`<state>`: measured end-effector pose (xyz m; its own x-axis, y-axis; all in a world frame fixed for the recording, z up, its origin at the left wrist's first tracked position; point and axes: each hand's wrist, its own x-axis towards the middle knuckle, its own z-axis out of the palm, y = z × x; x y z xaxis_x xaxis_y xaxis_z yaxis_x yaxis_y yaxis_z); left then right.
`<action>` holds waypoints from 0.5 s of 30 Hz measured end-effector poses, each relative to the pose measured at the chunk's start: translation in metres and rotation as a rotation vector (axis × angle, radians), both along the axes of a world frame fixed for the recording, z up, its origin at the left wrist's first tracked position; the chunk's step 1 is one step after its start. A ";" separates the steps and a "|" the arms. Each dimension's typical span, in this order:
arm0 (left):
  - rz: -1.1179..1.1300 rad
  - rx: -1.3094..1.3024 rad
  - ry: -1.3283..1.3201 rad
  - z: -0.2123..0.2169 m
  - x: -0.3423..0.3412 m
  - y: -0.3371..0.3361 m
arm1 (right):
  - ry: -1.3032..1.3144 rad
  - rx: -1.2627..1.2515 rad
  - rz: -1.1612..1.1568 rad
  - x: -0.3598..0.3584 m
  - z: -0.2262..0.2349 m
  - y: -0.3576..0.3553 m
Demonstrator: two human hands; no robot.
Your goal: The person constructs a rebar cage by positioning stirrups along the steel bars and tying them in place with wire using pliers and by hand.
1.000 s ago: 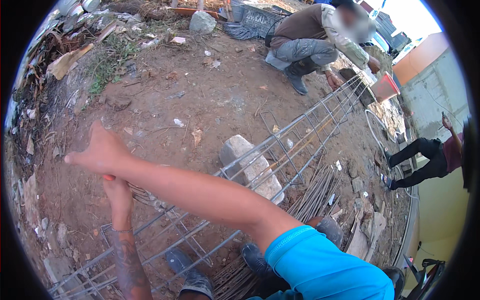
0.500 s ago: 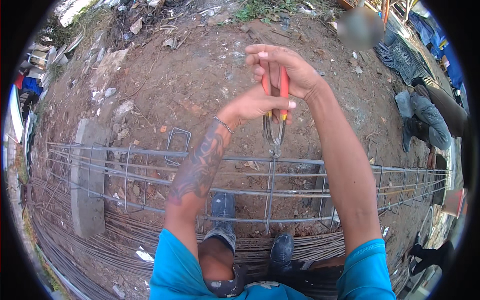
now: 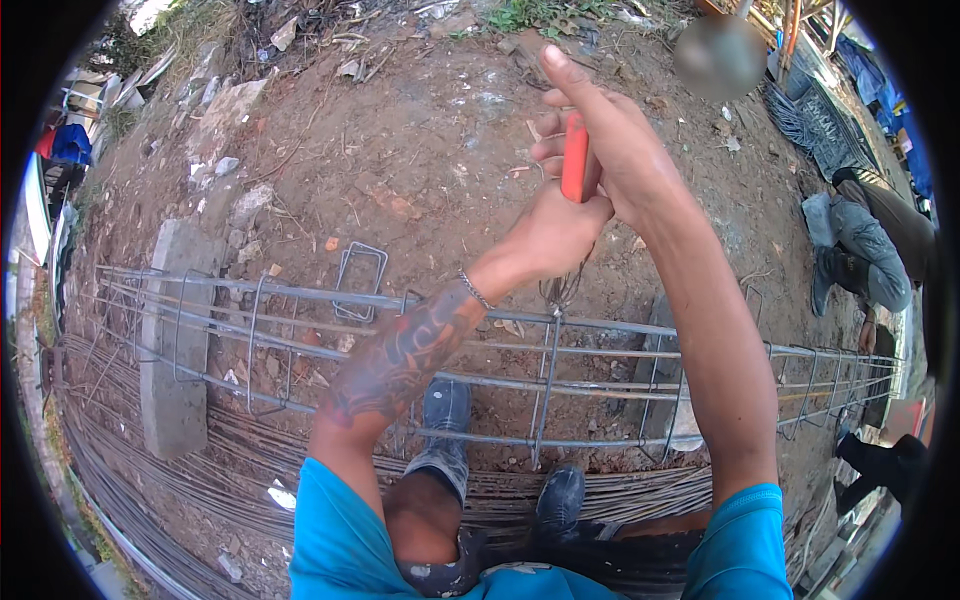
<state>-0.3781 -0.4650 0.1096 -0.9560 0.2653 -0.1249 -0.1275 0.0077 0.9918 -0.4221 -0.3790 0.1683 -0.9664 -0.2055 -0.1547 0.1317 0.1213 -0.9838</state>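
Note:
A pair of pincers [image 3: 576, 160] with red handles stands upright over the far side of a rebar cage [image 3: 590, 381]. My left hand [image 3: 553, 235] is closed round the lower part of the handles. The pincers' jaws, partly hidden below that hand, are at a crossing of a stirrup and the far long bar. My right hand [image 3: 622, 140] leans against the upper handles, its thumb raised and its fingers spread. Bare wire at the jaws is too blurred to make out.
The cage rests on a concrete block [image 3: 178, 340] at left. A loose bent stirrup [image 3: 360, 282] lies beyond it. Many long rods [image 3: 240, 455] lie on the ground near my boots [image 3: 446, 410]. At right, a person's leg [image 3: 866, 245] is near the cage's end.
The handles have closed together and turned. My left hand has shifted round them, and my right hand has opened, its thumb now pointing up.

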 end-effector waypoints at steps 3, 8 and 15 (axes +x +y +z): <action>0.095 -0.409 0.177 0.001 0.010 0.014 | 0.228 0.122 -0.212 0.017 0.000 -0.008; -0.024 -0.173 0.152 0.008 0.007 -0.009 | 0.050 -0.198 0.127 0.002 0.000 0.011; -0.118 0.214 0.028 0.004 0.015 -0.013 | 0.075 -0.242 0.453 0.008 0.015 0.004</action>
<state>-0.3632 -0.4780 0.1139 -0.9190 0.3933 -0.0275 -0.1104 -0.1899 0.9756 -0.4137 -0.3750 0.1831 -0.7790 -0.6269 0.0150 0.0472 -0.0826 -0.9955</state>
